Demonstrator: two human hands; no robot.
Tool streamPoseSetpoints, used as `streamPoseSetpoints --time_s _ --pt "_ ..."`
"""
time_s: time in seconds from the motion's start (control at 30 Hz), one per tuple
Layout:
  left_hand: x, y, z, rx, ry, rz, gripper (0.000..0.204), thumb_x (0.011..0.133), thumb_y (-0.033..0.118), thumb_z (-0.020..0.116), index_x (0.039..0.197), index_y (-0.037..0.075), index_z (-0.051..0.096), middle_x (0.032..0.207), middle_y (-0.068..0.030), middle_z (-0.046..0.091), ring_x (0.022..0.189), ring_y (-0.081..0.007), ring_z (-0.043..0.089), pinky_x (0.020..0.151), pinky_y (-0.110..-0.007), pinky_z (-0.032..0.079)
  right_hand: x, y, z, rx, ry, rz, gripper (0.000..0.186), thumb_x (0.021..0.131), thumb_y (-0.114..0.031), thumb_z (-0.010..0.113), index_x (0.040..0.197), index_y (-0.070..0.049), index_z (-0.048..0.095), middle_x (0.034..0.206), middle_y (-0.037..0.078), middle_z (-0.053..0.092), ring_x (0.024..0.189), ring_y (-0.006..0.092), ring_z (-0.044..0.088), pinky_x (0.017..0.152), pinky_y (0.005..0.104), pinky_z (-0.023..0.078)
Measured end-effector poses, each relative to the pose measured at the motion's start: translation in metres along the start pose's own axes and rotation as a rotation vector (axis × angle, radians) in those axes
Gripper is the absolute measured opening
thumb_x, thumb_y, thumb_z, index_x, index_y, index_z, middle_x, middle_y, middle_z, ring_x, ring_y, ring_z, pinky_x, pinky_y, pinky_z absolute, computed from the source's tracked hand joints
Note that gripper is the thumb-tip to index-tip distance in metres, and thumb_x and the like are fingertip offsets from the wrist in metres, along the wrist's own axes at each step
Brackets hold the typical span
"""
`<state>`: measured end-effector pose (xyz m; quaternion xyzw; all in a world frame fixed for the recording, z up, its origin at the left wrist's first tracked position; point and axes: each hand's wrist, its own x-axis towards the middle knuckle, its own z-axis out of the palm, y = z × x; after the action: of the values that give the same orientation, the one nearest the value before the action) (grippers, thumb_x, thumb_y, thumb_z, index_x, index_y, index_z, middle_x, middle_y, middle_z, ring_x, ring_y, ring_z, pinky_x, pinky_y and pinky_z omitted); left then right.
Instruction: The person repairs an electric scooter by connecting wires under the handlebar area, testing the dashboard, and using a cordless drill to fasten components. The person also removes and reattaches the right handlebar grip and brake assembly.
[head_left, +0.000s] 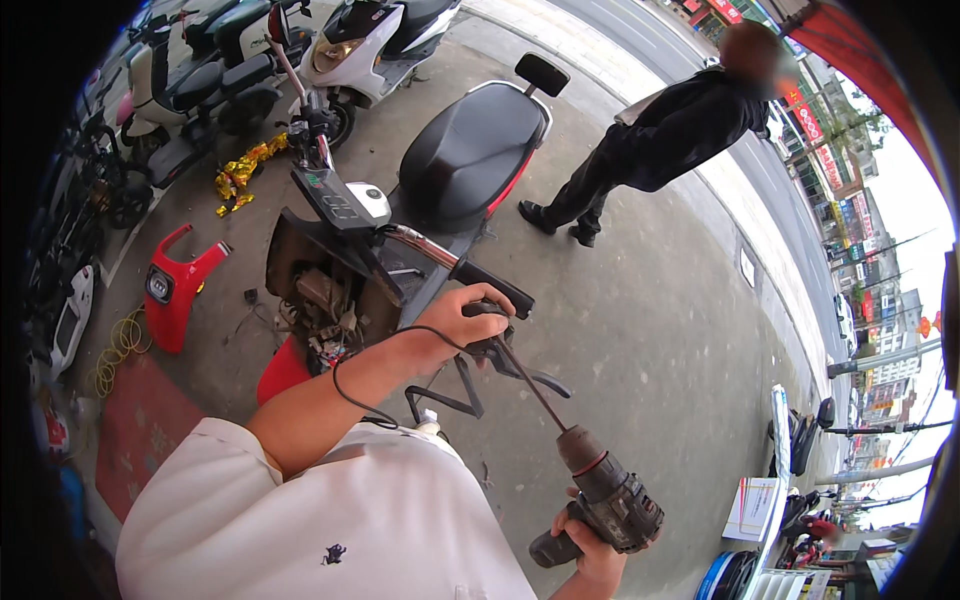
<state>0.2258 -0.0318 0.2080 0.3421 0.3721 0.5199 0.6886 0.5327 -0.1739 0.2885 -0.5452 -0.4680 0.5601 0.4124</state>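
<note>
My right hand [590, 548] is wrapped round the handle of a dark cordless drill [612, 492]. From its chuck a long thin screwdriver bit [530, 380] runs up and left to a black handlebar control housing [488, 338]. My left hand [468, 322] is closed round that housing, just beside the black rubber grip [492, 287]. A black brake lever [540, 380] sticks out below, and a thin black cable [337, 375] loops over my left forearm. The bit's tip is hard to make out against the housing. The electric scooter's front is stripped, baring tangled wiring [330, 345].
A red front panel [180, 290] lies on the concrete at left, near a coiled yellow cord [120, 350]. Parked scooters [365, 50] line the far left. Beyond the black seat [470, 150] stands a person in dark clothes [670, 130]. A white box [752, 508] is at right.
</note>
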Motion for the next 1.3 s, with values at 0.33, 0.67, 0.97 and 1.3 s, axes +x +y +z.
streamPoseSetpoints --time_s 0.33,0.67,0.97,1.3 --pt "0.008 0.008 0.007 -0.311 -0.038 -0.134 0.028 0.091 0.027 0.06 0.109 0.005 0.061 0.083 -0.0032 0.062 0.065 -0.0124 0.064 0.051 -0.029 0.055 -0.022 0.011 -0.033 0.053 -0.13 0.035 0.053 0.069 -0.007 0.075 0.116 0.009 0.056 0.077 0.013 0.065 0.067 0.0262 0.062 0.069 0.04 0.049" --pt "0.002 0.013 0.023 -0.219 0.036 -0.139 0.029 0.091 0.027 0.059 0.111 0.006 0.061 0.081 0.0011 0.059 0.061 -0.0087 0.062 0.05 -0.025 0.054 -0.014 0.005 -0.018 -0.057 -0.017 0.047 0.05 0.071 0.001 0.074 0.116 0.009 0.056 0.078 0.013 0.067 0.066 0.0251 0.065 0.065 0.0378 0.052" --pt "0.005 -0.004 0.026 -0.105 0.247 -0.04 0.025 0.088 0.022 0.066 0.106 0.006 0.059 0.085 -0.0015 0.058 0.065 -0.0104 0.058 0.051 -0.029 0.051 -0.008 -0.027 -0.019 -0.371 -0.005 0.291 0.026 0.078 -0.006 0.075 0.102 0.0 0.066 0.086 0.008 0.066 0.074 0.021 0.063 0.069 0.0353 0.053" --pt "0.005 0.018 0.043 0.305 0.328 0.29 0.031 0.084 0.02 0.066 0.111 0.005 0.061 0.098 -0.0045 0.06 0.091 -0.0115 0.056 0.082 -0.028 0.047 0.019 -0.029 -0.034 0.079 -0.105 0.27 0.029 0.075 -0.002 0.071 0.102 0.0 0.06 0.086 0.01 0.062 0.073 0.0212 0.061 0.064 0.0354 0.051"
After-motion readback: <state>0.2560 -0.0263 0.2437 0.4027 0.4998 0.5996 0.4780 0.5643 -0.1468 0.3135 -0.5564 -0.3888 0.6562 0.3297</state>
